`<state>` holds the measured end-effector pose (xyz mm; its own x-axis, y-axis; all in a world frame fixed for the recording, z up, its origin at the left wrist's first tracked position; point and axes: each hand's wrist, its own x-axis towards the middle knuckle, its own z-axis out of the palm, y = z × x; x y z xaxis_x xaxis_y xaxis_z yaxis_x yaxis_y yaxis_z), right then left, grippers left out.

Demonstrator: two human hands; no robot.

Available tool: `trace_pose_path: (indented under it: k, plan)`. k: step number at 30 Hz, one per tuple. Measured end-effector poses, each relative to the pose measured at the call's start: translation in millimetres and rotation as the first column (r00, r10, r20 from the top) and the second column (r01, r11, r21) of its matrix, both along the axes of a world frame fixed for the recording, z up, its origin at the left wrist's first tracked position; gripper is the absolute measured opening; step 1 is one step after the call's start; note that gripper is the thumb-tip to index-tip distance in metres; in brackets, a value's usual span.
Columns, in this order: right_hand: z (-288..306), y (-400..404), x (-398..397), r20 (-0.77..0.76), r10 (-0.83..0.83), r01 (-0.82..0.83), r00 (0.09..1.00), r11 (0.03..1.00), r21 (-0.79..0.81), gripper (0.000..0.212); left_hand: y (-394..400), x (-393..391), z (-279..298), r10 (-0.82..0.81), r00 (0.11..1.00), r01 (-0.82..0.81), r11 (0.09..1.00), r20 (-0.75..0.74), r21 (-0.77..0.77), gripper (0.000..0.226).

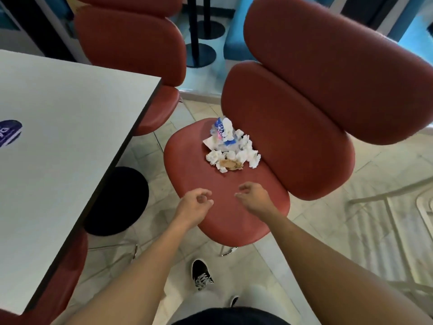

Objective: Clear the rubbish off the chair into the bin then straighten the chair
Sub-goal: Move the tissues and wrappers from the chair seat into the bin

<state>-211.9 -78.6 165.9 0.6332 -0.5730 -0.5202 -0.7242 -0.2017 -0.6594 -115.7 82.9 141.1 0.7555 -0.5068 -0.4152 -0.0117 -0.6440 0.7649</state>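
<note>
Both hands, left hand (195, 202) and right hand (251, 195), loosely curled and empty near crumpled tissues (234, 152) and plastic wrapper (223, 131) on red chair seat (210, 179); loose scraps likely spilling to floor if scooped carelessly.

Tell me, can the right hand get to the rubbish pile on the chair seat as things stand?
Probably yes: the right hand hovers empty over the seat, with only bare cushion between it and the rubbish pile.

The wrapper (223, 130) print is too blurred to read; the table (58, 137) is cut off left.
</note>
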Motion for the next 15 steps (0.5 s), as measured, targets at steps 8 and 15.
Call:
trace_pose_path:
  k: [8, 15]
  plan:
    - [-10, -53, 39, -0.054, -0.105, 0.106, 0.993, 0.994, 0.010, 0.032, -70, 52, -6, -0.126, 0.992, 0.125, 0.989, 0.014, 0.076, 0.023]
    - [-45, -116, 72, -0.103, -0.109, 0.113, 0.989, 0.993, 0.041, 0.037, -134, 81, -29, -0.120, 0.991, 0.126, 0.987, -0.063, 0.104, 0.021]
